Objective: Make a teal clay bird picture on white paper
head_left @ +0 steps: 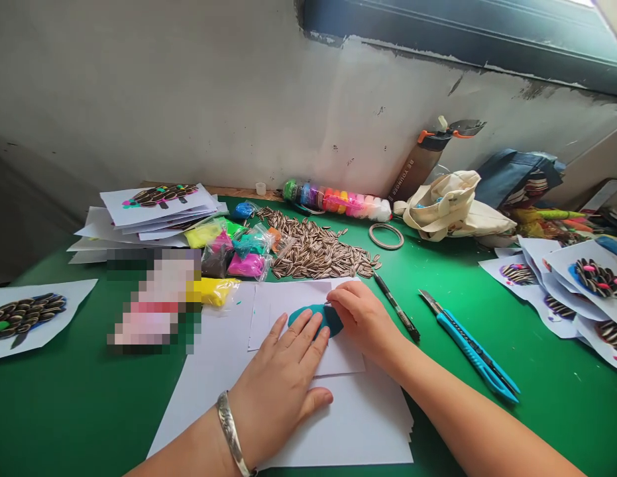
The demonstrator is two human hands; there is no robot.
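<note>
My left hand (283,381) lies flat with fingers stretched out on white paper (308,371), its fingertips touching a teal patch of clay (315,315) pressed onto the sheet. My right hand (360,318) sits at the clay's right edge with its fingers pinched together on something small, perhaps a seed. A silver bracelet (229,430) circles my left wrist. A heap of striped sunflower seeds (318,252) lies just behind the paper.
Small bags of coloured clay (233,255) sit left of the seeds, a tube of clay tubs (338,199) at the wall. A black pen (395,307) and blue utility knife (470,348) lie right of my hands. Finished seed pictures (586,281) stack right and left (154,202). The table is green (537,371).
</note>
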